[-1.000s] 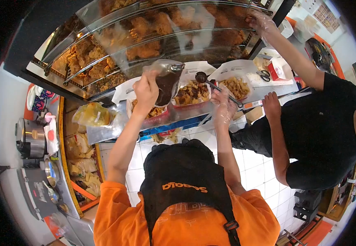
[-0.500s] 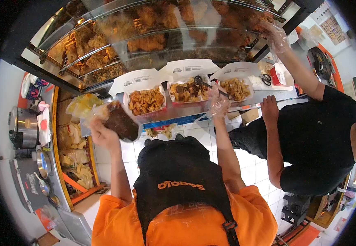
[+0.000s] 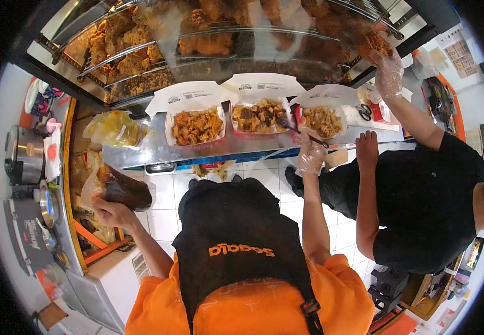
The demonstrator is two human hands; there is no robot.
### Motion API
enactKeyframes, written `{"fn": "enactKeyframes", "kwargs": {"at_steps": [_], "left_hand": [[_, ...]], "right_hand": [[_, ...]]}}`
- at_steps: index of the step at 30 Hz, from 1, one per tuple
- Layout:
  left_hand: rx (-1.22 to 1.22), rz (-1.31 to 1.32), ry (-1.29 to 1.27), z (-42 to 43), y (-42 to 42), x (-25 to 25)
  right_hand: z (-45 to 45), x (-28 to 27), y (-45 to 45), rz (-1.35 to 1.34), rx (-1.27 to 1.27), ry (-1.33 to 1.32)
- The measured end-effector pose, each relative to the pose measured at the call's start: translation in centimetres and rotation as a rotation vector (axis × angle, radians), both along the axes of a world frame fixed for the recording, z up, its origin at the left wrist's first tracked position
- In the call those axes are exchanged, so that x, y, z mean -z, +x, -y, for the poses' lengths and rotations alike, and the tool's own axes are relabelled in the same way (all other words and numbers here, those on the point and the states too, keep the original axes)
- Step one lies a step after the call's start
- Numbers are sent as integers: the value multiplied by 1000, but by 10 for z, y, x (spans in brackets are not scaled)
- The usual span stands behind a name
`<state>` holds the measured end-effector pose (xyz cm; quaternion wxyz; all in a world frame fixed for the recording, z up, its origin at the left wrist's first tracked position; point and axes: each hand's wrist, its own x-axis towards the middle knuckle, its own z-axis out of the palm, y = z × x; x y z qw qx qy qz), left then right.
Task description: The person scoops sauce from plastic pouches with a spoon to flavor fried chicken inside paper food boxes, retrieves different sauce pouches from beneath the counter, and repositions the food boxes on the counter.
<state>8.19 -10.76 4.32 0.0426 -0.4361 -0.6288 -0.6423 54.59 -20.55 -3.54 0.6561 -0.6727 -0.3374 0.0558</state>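
My left hand [image 3: 112,214], bare, grips a clear plastic bag of dark brown sauce [image 3: 123,188] by one end, low at the left of the counter. My right hand [image 3: 310,153], in a clear plastic glove, is closed round the handle of a black spoon [image 3: 288,124]. The spoon's head is at the right edge of the middle open box [image 3: 261,86], whose fried chicken pieces carry dark sauce patches. Fried pieces also fill the left box [image 3: 181,99] and the right box [image 3: 324,95]. Their white lids stand folded back.
Behind the boxes is a glass display case [image 3: 208,61] of fried chicken. A bag of yellow-green food [image 3: 116,127] lies at the counter's left end, scissors [image 3: 364,113] at the right. A co-worker in black [image 3: 420,201] stands at right, a gloved hand [image 3: 389,78] holding chicken.
My left hand has carried the sauce bag down and left, off the counter. My right hand has drawn the spoon right and toward me. The co-worker's gloved hand has moved back with a chicken piece.
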Motion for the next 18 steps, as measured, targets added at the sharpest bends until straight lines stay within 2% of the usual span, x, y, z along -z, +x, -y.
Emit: {"fn": "enactKeyframes", "kwargs": {"at_steps": [2,5,8,9,12,15,17,18], "left_hand": [[-47,-5,-6,0,-4,-4],[-57,-42,66,-3,-18,0],[-81,-19,20,-4,-27,5],[-69,-22,29,-3,-31,7],[-61,-20,70,-1,-37,10],[-71,-52,73,2,-39,8],[-80,-107,34,5,-36,4],[-96,-113,32,5,-34,2]], "right_hand": [[1,-5,0,177,-46,-10],[-7,0,0,-30,-207,-155],[-16,-7,-8,55,-248,-80],[-18,-8,-4,117,-274,-188],[-27,-7,0,15,-172,-14],[-33,-4,11,169,-198,-93],[-45,0,15,154,-227,6],[-50,-9,12,240,-255,-40]]}}
